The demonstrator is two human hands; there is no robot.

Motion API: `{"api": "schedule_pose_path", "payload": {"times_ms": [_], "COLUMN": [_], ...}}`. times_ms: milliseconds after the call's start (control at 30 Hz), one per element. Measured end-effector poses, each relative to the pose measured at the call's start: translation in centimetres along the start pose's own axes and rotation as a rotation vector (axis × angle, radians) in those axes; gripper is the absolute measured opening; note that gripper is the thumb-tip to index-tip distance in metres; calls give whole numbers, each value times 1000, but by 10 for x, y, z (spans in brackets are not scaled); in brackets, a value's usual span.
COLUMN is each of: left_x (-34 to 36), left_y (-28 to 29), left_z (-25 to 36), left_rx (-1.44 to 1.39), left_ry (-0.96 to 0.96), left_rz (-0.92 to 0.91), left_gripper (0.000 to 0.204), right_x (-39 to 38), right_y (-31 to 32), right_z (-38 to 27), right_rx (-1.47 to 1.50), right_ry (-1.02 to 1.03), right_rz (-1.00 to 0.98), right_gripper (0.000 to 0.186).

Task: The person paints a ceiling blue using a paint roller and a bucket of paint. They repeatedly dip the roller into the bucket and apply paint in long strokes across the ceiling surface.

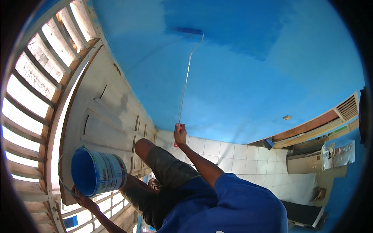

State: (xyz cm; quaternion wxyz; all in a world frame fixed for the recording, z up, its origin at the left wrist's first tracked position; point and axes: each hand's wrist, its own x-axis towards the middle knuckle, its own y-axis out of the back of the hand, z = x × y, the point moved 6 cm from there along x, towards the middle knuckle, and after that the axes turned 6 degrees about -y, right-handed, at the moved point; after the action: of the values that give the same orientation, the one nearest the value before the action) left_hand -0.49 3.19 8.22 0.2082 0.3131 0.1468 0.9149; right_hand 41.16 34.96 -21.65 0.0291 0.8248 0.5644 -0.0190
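My right hand [180, 134] is closed round the red handle of a paint roller [186, 77] with a long, thin metal rod. Its dark blue roller end rests against the blue wall [217, 89], at the lower left edge of a darker blue painted patch [225, 23]. Down at the left, my left hand [81, 200] grips a paint bucket [110, 173] by its rim or wire handle; which of these, I cannot tell. Blue colours the bucket's inside, and its printed outer side faces right. The paint level inside cannot be made out.
Wooden slats [29, 89] with bright light behind them line the left, beside a whitish panelled door [112, 116]. White tiles [233, 153] run below the blue surface. A cardboard box [305, 159] and a wooden structure [311, 130] stand at the right.
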Motion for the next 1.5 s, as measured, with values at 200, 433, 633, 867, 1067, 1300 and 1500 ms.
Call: {"api": "schedule_pose_path", "payload": {"times_ms": [200, 433, 633, 867, 1067, 1300, 1500], "left_x": [-6, 2, -2, 0, 2, 0, 0], "left_y": [-2, -11, -12, -4, -9, -4, -3], "left_z": [8, 19, 4, -5, 1, -13, -6], "left_rx": [-31, -85, -136, -86, -1, -58, 30], "left_ry": [-26, 56, 79, 105, 84, 91, 73], "left_rz": [-5, -18, 38, 21, -9, 1, 2], "left_gripper": [35, 30, 28, 27, 30, 34, 36], "right_x": [-20, -13, -49, -78, -114, -111, -73], "right_y": [21, 30, 81, 172, 243, 265, 294], "right_z": [30, -96, -72, -24, -24, -62, -82], "right_rx": [-186, -111, -396, -755, -762, -499, -421], "right_ry": [-177, 92, 47, -82, -453, -672, -773], "right_rz": [-47, 52, -134, -360, -434, -283, -201], "right_gripper": [42, 31, 29, 33, 38, 33, 33]}}
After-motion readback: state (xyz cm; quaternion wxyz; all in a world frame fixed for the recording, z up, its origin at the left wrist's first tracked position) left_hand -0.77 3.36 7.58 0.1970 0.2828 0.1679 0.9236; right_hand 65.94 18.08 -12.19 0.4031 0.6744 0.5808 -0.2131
